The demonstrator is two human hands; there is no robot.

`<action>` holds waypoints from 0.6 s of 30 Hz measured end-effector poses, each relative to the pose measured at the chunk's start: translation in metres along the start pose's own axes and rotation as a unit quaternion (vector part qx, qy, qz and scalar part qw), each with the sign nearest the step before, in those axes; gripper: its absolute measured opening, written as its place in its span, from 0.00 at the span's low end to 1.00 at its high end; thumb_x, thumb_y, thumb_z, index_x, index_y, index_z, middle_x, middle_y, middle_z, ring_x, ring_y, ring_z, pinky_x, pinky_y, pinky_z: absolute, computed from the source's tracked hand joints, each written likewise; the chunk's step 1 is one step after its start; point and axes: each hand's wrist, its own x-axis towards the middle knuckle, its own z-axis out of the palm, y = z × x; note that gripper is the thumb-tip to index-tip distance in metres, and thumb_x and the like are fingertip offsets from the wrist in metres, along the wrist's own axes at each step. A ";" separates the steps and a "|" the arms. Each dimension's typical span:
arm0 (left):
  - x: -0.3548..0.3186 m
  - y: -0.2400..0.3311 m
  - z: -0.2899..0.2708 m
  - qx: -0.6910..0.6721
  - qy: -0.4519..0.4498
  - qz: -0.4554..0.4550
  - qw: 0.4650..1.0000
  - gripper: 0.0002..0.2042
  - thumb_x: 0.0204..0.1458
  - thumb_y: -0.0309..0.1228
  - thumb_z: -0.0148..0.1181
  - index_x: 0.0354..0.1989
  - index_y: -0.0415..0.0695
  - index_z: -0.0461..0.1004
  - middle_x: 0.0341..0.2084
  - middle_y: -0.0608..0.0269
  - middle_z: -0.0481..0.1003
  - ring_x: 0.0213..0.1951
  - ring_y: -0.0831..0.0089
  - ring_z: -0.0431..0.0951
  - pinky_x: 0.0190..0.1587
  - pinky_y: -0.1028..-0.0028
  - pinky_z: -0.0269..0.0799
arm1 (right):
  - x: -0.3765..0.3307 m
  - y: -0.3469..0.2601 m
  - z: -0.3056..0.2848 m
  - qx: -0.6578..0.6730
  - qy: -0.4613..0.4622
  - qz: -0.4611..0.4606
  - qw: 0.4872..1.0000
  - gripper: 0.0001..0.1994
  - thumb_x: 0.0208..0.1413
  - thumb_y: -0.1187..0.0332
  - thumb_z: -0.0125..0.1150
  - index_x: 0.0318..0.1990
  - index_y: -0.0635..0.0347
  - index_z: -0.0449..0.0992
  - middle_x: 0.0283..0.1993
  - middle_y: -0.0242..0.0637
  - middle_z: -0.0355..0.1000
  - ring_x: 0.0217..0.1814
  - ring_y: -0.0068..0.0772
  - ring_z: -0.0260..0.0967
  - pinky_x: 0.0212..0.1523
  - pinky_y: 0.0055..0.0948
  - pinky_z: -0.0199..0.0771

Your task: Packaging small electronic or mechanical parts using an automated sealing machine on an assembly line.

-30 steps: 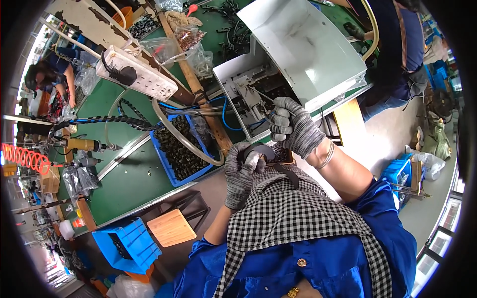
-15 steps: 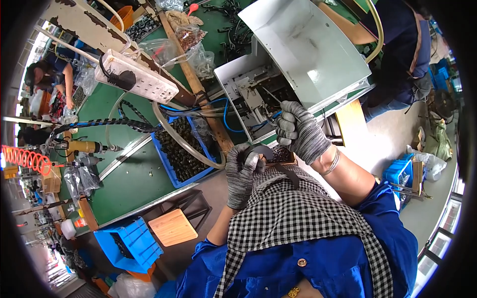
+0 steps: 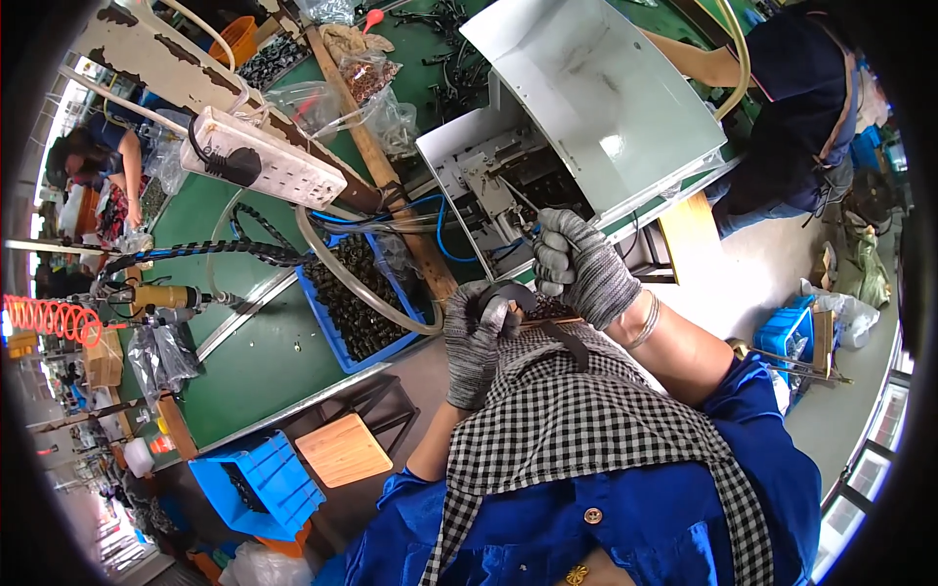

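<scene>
My left hand, in a grey knitted glove, is closed with the thumb and fingers pinched on a black curved strip. A dark strap-like length lies over my checked apron just beside it; whether the two join is hidden. In the matching glove, my right hand is curled shut in front of the opened machine. From its fist a thin metal rod points up and left toward the mechanism inside the white metal housing. The rod's gripped end is covered by my fingers.
Left of the machine, a blue crate holds many small dark parts. A power strip and hoses hang over the green table. A wooden stool and blue bin stand below. Another person is at the right.
My right hand has moved slightly left and down, and the thin rod has shifted with it. My left hand stays in place, still pinching the black strip.
</scene>
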 end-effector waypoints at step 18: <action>-0.001 0.002 -0.004 0.011 0.000 -0.019 1.000 0.13 0.57 0.29 0.55 0.48 0.41 0.64 0.33 0.61 0.74 0.29 0.79 0.74 0.31 0.80 0.73 | -0.008 0.003 0.008 -0.022 0.023 0.011 0.999 0.15 0.61 0.58 0.49 0.22 0.45 0.61 0.13 0.21 0.55 0.11 0.16 0.48 0.14 0.19 0.55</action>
